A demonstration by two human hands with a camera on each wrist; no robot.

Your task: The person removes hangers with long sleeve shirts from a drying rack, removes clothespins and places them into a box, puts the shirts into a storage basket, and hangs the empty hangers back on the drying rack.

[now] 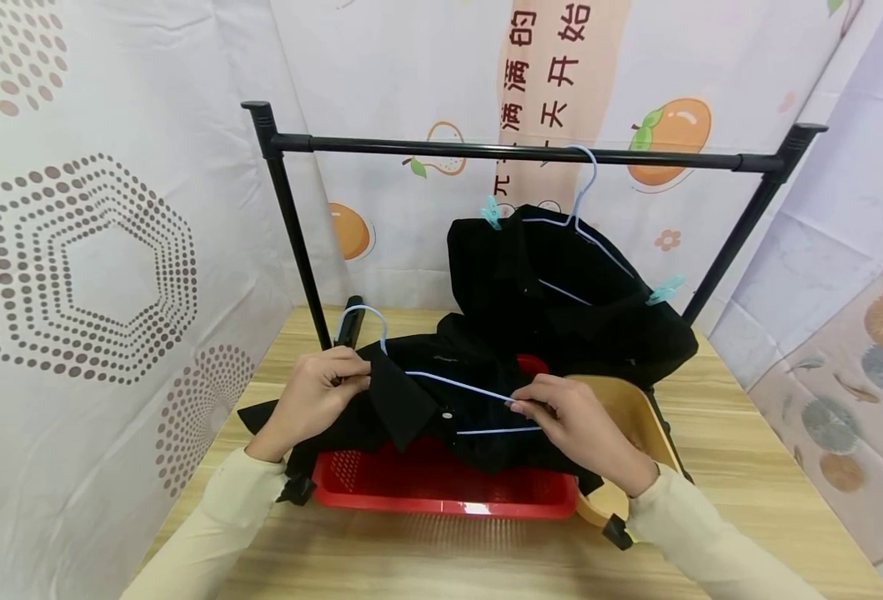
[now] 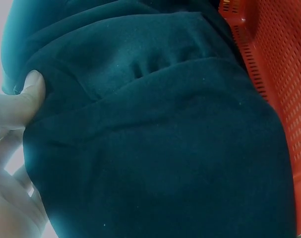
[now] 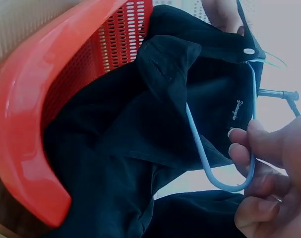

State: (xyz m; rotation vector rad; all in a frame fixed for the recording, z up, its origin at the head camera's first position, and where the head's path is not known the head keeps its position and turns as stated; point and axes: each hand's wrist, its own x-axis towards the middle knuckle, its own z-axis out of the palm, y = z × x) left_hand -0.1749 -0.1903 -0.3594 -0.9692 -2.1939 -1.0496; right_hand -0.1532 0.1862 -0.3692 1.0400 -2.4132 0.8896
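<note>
My left hand (image 1: 321, 396) pinches a black shirt (image 1: 479, 354) at its collar (image 1: 399, 404); in the left wrist view the thumb (image 2: 33, 91) presses on the edge of the dark cloth. Inside the neck lies a light blue hanger (image 1: 459, 384), its hook standing up beyond the left hand. My right hand (image 1: 579, 421) pinches the hanger near its right end. In the right wrist view that rounded end shows outside the cloth, with thumb and fingers round the rod. A white button (image 3: 249, 51) sits by the collar. The hanger's left end is hidden in the shirt.
Below the shirt stands a red perforated basket (image 1: 449, 505), with a tan bin (image 1: 624, 408) to its right. A black rack (image 1: 426, 149) spans the table. From it hangs another black garment (image 1: 561, 292) on a blue hanger, with turquoise clothespins (image 1: 666, 289) on it.
</note>
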